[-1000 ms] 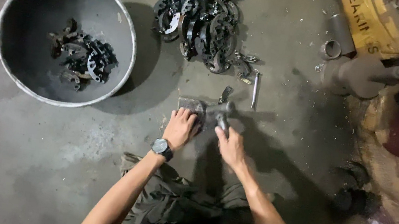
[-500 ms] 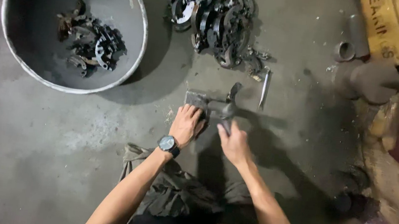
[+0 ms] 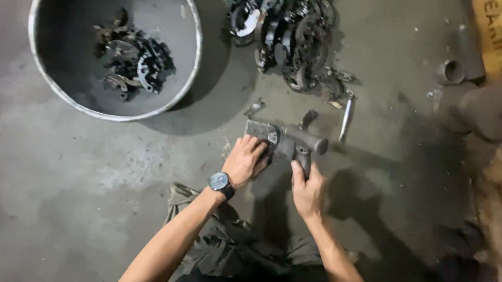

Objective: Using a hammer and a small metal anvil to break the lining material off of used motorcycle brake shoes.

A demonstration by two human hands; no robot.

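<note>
A grey metal block (image 3: 263,131) lies on the concrete floor in front of me, with a hammer (image 3: 308,144) across it. My left hand (image 3: 245,160), with a dark watch at the wrist, rests on the near edge of the block and presses something small and dark there. My right hand (image 3: 306,188) grips the hammer's handle just below the head. What lies under the left fingers is hidden.
A large round metal basin (image 3: 55,90) at the upper left holds several dark metal parts (image 3: 131,58). A heap of similar dark parts (image 3: 289,29) lies beyond the block. A metal rod (image 3: 347,110) lies to the right, with clutter along the right edge.
The view has shifted a little, so basin and heap sit further right and higher. Both hands stay at the block and hammer, in nearly the same pose.
</note>
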